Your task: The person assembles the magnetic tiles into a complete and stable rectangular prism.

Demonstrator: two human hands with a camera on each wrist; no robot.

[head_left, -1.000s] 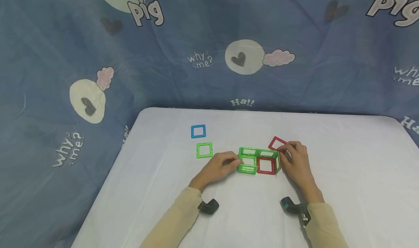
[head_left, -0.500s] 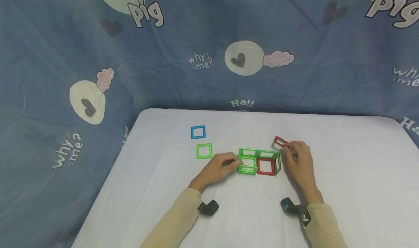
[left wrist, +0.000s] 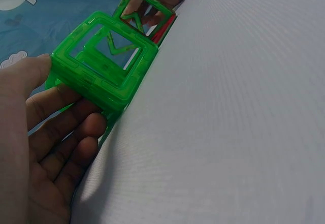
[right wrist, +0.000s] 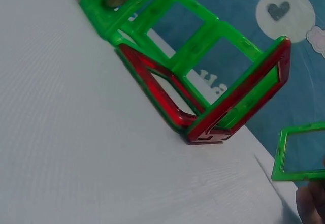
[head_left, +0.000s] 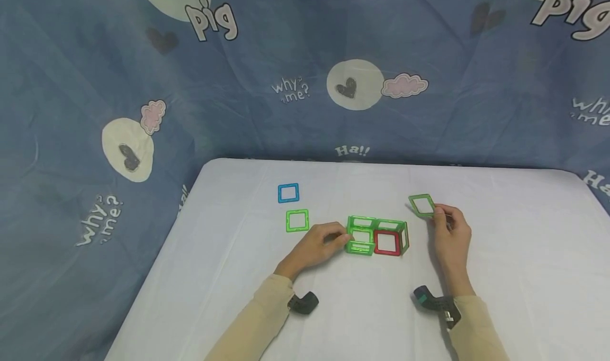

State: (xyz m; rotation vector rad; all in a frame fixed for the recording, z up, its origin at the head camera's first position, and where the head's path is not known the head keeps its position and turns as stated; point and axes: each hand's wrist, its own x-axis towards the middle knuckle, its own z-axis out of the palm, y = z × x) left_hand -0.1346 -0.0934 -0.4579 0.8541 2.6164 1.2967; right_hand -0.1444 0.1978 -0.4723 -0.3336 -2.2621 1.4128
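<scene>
My left hand [head_left: 318,244] grips the left end of a low structure [head_left: 375,223] of square magnetic tiles. In the left wrist view, thumb and fingers lie on the structure's green end tile [left wrist: 91,84]. Green tiles stand along its back, with a red tile [head_left: 387,253] flat at the right of its base. The right wrist view shows a red-edged end wall [right wrist: 244,89] upright. To the right and apart from the structure, my right hand [head_left: 452,239] pinches one green magnetic tile [head_left: 413,206], tilted. Only the fingertips below this tile show in the right wrist view.
A blue square tile [head_left: 288,200] and a green square tile [head_left: 288,220] lie flat on the white table [head_left: 362,318], left of the structure. Wrist cameras [head_left: 305,303] sit on both arms. A blue printed cloth [head_left: 267,123] hangs behind the table.
My right hand has moved right, away from the structure, with its tile. That tile showed a red face earlier and shows green now. My left hand and the structure have stayed put.
</scene>
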